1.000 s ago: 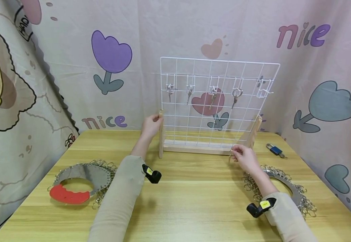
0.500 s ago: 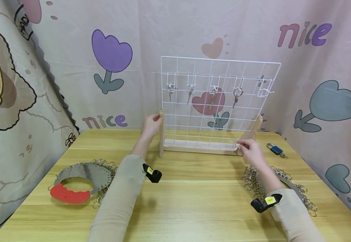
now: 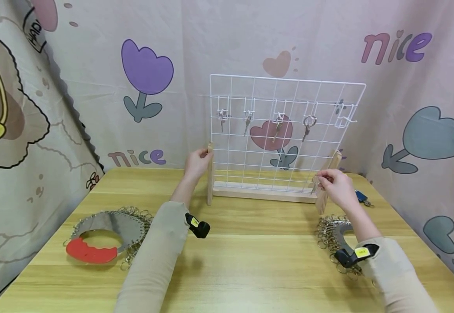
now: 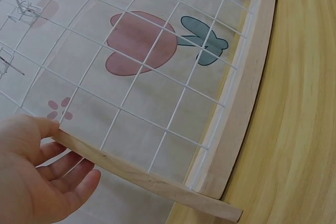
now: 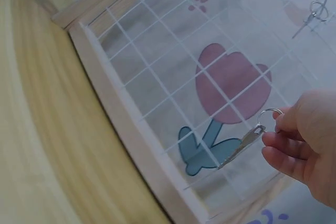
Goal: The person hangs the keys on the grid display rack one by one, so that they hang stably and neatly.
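Note:
My left hand [image 3: 197, 165] pinches the top of the left wooden upright [image 4: 136, 177] of a white wire grid rack [image 3: 289, 80]; thumb and fingers lie on either side of it in the left wrist view. A small metal key [image 5: 242, 145] dangles from a ring [image 5: 270, 110] that my right hand [image 3: 338, 186] pinches, in front of the grid's lower right part. Several keys on rings [image 3: 277, 130] hang from white hooks along the grid. At the far right, a white hook [image 3: 342, 122] bears no key.
Left on the table [image 3: 242, 261] lies a flat metal loop with a red handle [image 3: 91, 253] and many small rings. A similar ringed loop [image 3: 340, 234] lies under my right forearm. Behind my right hand a blue padlock [image 3: 361, 197] is partly hidden. Patterned cloth hangs behind.
My right hand has moved up and to the right with the key, from low before the rack's base to near its right upright. My left hand has stayed on the left upright.

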Demonstrator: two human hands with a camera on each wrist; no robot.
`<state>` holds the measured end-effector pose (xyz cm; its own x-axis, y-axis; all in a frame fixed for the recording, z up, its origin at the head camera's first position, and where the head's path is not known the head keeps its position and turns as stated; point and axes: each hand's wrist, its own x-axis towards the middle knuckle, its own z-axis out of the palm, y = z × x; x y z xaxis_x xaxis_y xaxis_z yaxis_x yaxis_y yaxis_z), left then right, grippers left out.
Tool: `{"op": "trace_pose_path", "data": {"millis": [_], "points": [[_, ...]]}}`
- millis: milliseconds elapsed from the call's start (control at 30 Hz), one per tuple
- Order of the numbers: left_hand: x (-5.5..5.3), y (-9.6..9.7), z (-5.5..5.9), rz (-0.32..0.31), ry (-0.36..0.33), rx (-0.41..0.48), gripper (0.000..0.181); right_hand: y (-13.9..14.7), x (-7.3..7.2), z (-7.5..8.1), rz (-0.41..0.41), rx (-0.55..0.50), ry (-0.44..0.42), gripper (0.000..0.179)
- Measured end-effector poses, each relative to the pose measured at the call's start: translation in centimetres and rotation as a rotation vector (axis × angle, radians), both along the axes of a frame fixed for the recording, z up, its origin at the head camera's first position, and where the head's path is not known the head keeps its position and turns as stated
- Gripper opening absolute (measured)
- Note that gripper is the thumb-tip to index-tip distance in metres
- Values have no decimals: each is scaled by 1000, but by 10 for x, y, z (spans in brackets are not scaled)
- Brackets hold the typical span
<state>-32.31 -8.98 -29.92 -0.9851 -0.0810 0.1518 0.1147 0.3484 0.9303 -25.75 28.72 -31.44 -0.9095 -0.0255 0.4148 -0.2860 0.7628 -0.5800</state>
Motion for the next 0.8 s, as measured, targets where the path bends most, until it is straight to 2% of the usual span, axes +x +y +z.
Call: {"op": "trace_pose_path", "data": {"millis": [367,600,800], "points": [[-1,1,-1,5,0,-3,42,8,-1,25,-26,0,57,20],[2,2,-1,0,-8,-2,42,14,0,34,-23,-16,68,20],[1,1,0,8,1,0,42,15,2,51,-26,-55,63,25]]}}
